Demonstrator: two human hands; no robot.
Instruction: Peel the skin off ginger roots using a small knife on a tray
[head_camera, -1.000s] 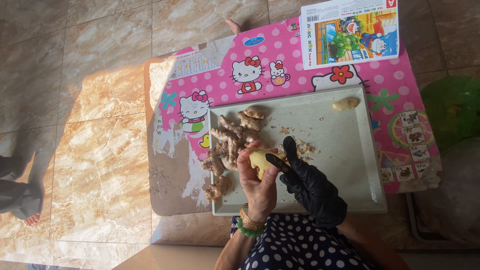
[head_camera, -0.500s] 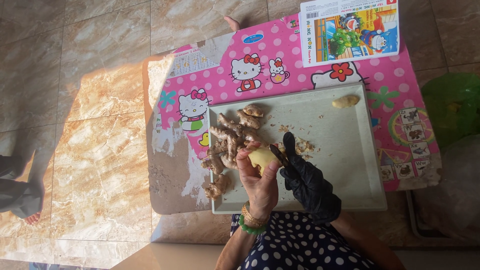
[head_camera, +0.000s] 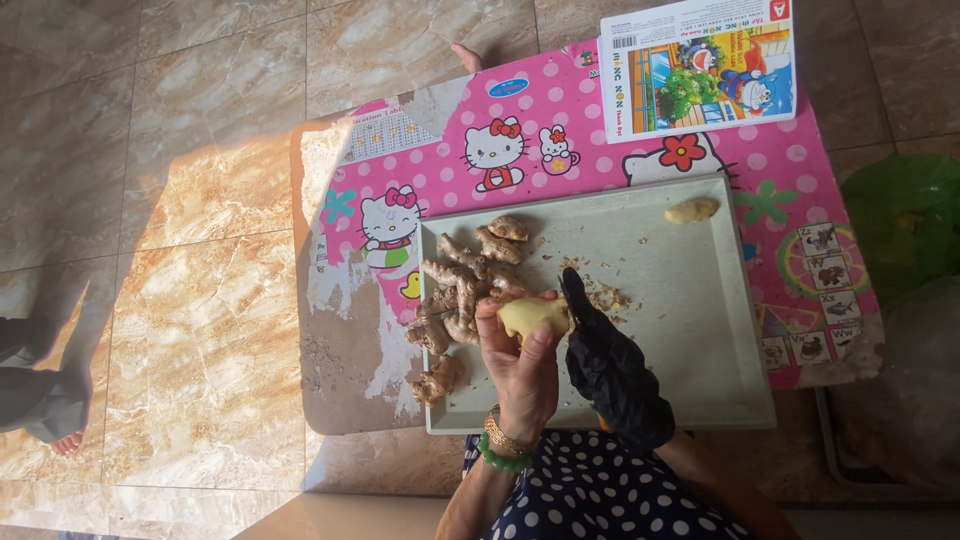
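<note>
Ginger piece (head_camera: 533, 316): pale yellow, peeled, gripped by the bare left hand (head_camera: 520, 365).
Right hand (head_camera: 610, 365): black-gloved, touching its right side; grip unclear.
Tray (head_camera: 700, 330): beneath both.

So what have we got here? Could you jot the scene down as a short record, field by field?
left hand: bare, bracelets at the wrist, holds a pale peeled ginger piece
right hand: in a black glove, against the ginger; any tool is hidden
tray: pale, rectangular, under both hands
unpeeled ginger: brown pile at the tray's left end
peelings: scraps mid-tray
second peeled piece: far right corner of the tray
table: small, pink, with cartoon pictures
booklet: on the table's far edge
</note>
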